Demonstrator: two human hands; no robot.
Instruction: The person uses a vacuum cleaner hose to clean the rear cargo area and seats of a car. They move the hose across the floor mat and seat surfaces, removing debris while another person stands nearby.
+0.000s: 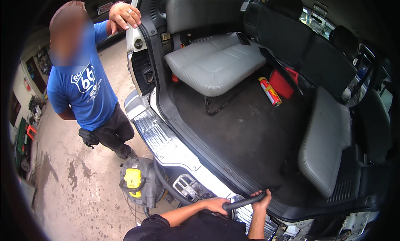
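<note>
I am gripping a black rigid vacuum tube [243, 202] with both hands at the lower edge of the view: my left hand [216, 205] is wrapping its fingers closed around the nearer end, and my right hand [262, 200] is curling shut around the far end, where the tube is reaching the rear sill of the vehicle. The tube is lying nearly level, just above the black plastic sill strip [233, 174] of the open cargo area. To my left, on the stained concrete floor [79, 187], a grey canister vacuum cleaner with a yellow handle [137, 180] is standing beside the chrome rear bumper [160, 141], and its dark ribbed hose [164, 184] is curving from it toward my hands. Ahead of my hands the dark grey cargo carpet [246, 128] is spreading out, with a grey upholstered side seat folded up [325, 141] on the right. Farther in, a red and yellow spray can [270, 91] is lying on the carpet next to a red plastic container [282, 82]. A grey bench seat folded down [216, 62] is sitting beyond them. At the far left, a person in a blue printed T-shirt [83, 91] is standing on the floor, resting a hand [125, 15] on the white vehicle body.
</note>
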